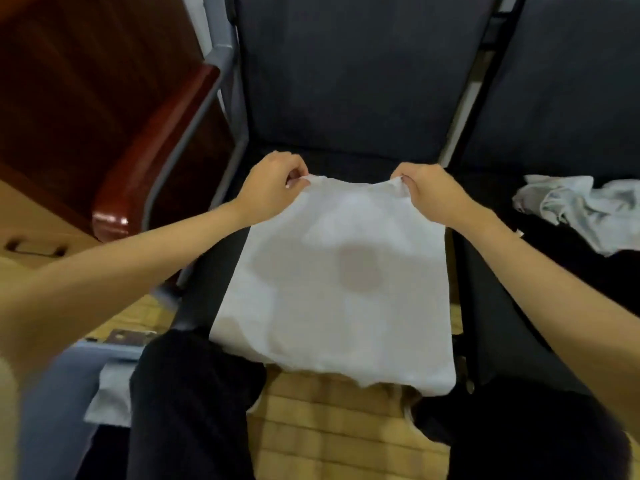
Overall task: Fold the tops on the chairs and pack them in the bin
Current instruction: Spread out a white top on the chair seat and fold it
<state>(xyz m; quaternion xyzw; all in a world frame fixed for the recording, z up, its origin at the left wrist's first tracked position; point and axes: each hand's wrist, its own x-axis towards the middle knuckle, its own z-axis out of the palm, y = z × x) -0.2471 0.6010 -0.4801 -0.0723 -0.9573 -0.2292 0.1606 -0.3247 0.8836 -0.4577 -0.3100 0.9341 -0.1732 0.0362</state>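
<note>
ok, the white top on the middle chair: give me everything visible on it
The white top is thin, soft-looking fabric, spread fairly flat over the dark chair seat, its near edge hanging past the seat front. A faint round brownish mark shows near its middle. The left hand and right hand each pinch a far corner, pulling that edge taut. Sleeves and collar cannot be made out.

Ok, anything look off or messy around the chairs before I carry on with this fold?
Two things. The white top, pinched by the left hand and right hand, hangs off the chair seat front edge. On the neighbouring seat a crumpled white garment lies unfolded. No damage visible.
</note>
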